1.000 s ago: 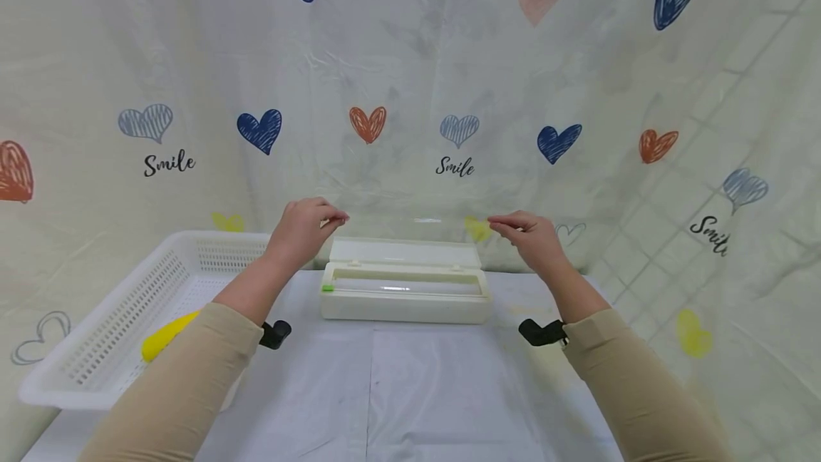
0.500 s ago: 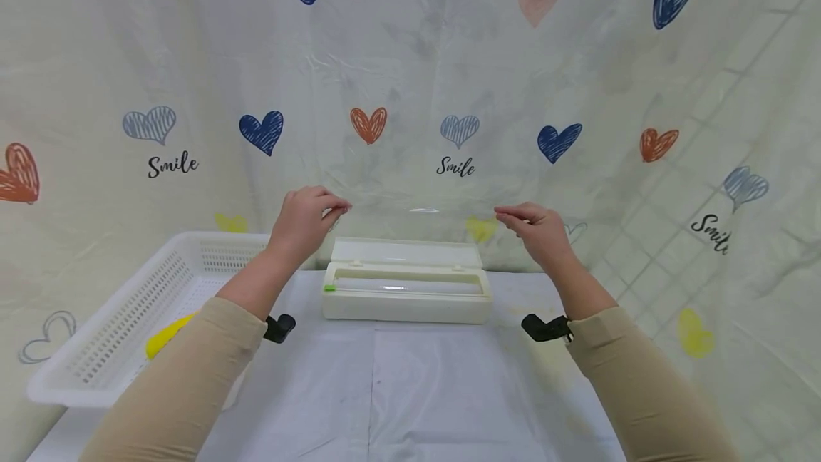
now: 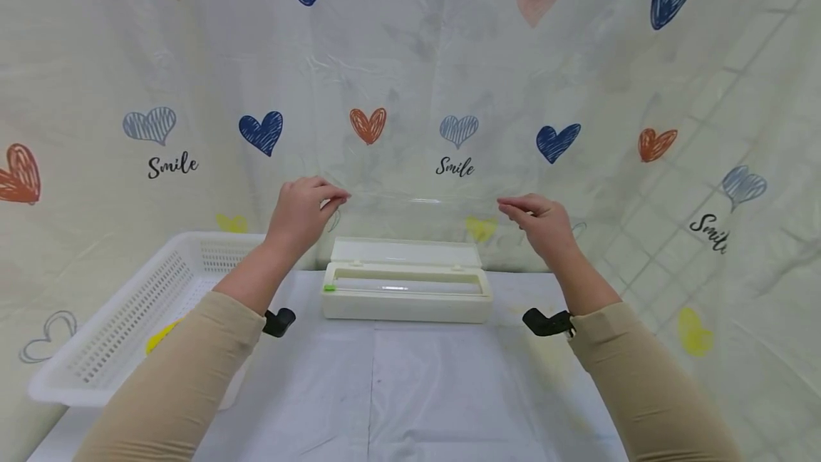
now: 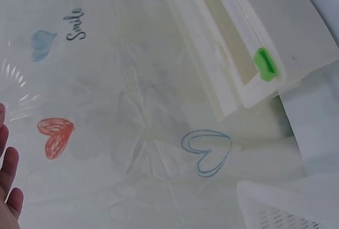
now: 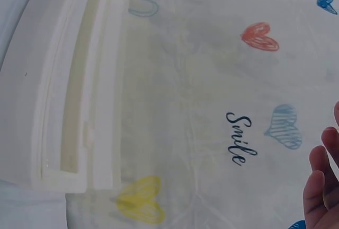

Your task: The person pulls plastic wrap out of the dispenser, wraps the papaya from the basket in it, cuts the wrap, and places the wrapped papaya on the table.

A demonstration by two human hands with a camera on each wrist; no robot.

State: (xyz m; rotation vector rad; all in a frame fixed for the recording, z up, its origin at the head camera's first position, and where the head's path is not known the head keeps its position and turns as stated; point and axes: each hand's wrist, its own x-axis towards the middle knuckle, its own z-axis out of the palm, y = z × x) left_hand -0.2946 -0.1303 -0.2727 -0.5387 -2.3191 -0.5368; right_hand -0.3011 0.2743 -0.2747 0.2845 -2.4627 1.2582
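Both hands are raised above and behind a white cling film dispenser box (image 3: pixel 407 310), spread a little wider than the box. Thumb and fingertips of my left hand (image 3: pixel 300 214) pinch one end of a clear sheet of cling film (image 3: pixel 425 200). At the sheet's other end my right hand (image 3: pixel 540 221) pinches likewise. Only a glint and a faint edge show of the film between them. The dispenser's lid (image 3: pixel 405 254) is tipped back, with a film roll (image 3: pixel 378 285) inside. A green slider (image 4: pixel 265 64) sits at its left end.
A white perforated basket (image 3: pixel 128 305) stands at the left, holding a yellow object (image 3: pixel 160 337) partly hidden by my left sleeve. A white cloth (image 3: pixel 436 391) covers the table. Behind it hangs a curtain (image 3: pixel 398 41) printed with hearts and "Smile".
Both hands have risen, and the glinting edge of the cling film has gone up with them. My right hand has also shifted slightly right. The dispenser box stays where it was.
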